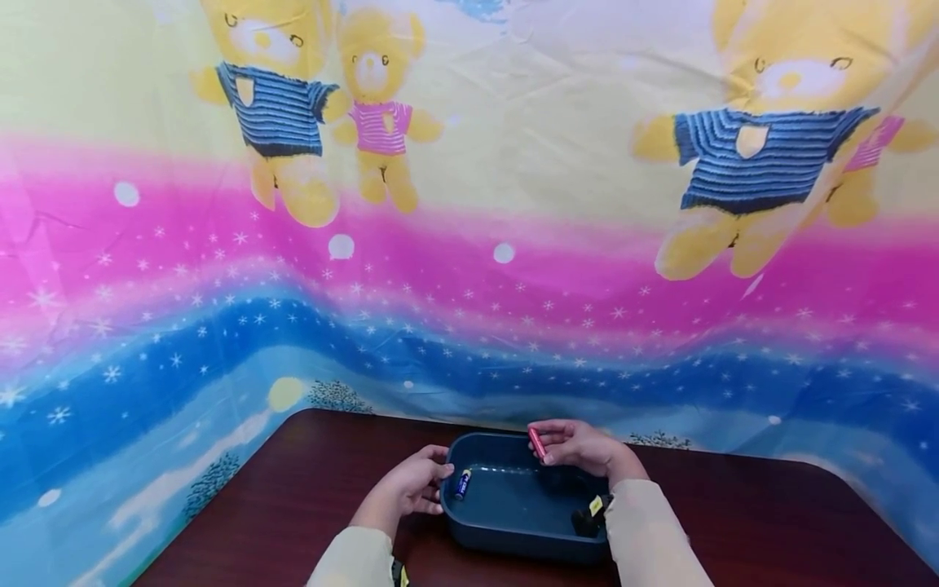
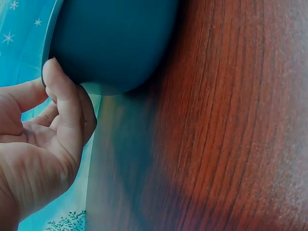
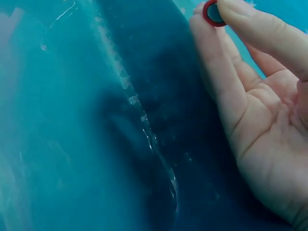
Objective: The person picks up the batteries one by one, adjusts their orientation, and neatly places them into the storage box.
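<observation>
A dark teal plastic tray (image 1: 506, 507) with raised walls sits on the table. My left hand (image 1: 412, 483) holds its left end, thumb over the rim and fingers outside; the left wrist view shows the thumb and fingers pinching the edge of the tray wall (image 2: 115, 38). Inside, near that left end, lies a blue battery (image 1: 463, 484) with a yellowish tip. Above the tray's far right part, my right hand (image 1: 583, 447) pinches a red battery (image 1: 538, 443) between thumb and fingers. From the right wrist only the battery's round, red-rimmed end (image 3: 212, 13) shows.
The dark reddish-brown wooden table (image 1: 741, 522) extends on both sides of the tray. Behind it hangs a colourful cloth (image 1: 469, 310) printed with bears and snowflakes, reaching the table's back edge. A dark wrist device (image 1: 592, 514) with a yellow label overlaps the tray's right end.
</observation>
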Motion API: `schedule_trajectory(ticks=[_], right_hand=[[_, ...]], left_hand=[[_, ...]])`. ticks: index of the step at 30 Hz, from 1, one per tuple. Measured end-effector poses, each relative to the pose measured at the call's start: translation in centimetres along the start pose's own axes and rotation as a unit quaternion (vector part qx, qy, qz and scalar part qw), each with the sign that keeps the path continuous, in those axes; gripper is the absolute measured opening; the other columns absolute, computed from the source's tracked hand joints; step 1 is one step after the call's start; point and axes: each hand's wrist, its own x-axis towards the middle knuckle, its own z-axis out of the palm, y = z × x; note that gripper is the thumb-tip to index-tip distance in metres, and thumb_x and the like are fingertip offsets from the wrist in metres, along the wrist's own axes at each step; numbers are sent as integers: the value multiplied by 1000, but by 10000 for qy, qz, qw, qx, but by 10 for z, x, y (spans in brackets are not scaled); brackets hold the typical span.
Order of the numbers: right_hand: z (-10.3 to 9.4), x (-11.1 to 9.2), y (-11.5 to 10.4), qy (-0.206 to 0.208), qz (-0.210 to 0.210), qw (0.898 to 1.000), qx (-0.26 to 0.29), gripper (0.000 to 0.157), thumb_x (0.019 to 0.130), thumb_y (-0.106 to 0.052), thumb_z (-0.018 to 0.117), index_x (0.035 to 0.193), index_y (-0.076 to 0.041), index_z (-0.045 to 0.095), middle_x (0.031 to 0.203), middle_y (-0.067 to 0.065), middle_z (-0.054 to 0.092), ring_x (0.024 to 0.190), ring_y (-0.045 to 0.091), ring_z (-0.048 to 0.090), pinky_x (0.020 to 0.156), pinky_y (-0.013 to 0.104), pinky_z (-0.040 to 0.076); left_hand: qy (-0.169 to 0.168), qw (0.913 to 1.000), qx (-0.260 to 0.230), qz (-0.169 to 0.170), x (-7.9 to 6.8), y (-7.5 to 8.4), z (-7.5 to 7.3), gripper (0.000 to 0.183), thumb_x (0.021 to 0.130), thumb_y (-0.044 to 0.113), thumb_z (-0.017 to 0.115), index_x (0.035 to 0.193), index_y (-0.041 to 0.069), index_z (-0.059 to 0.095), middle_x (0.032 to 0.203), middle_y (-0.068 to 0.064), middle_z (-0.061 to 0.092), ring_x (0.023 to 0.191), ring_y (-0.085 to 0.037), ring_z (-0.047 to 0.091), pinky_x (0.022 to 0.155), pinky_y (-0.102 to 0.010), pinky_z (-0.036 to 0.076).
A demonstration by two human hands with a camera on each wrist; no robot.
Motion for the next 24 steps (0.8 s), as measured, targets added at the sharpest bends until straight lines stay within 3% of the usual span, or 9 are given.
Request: schedule_trajectory(ticks=[10,17,24], right_hand=[[14,15,-2,-241,381,9986,-290,63,78,1,69,134,5,41,115,21,59,98,28,61,83,39,50],[26,24,-4,-119,733,9917,-1049,58,73,-1,75,125,4,51,98,16,66,79,22,65,72,38,54],[35,34,-2,-108,743,9799,-1849,50,74,-10,77,118,-1,56,90,11,68,75,21,65,66,36,54]], left_hand=[[-72,9998,-150,-61,0,-1,-6,47,94,15,53,137,9,38,86,-16,52,59,-16,49,54,-28,52],[-119,9998,-182,-48,4,-2,-5,48,94,16,52,139,10,38,87,-16,53,60,-16,49,54,-29,53],[-131,9998,-165,-67,4,0,-2,49,94,15,53,140,9,37,89,-17,53,60,-16,50,55,-29,53]])
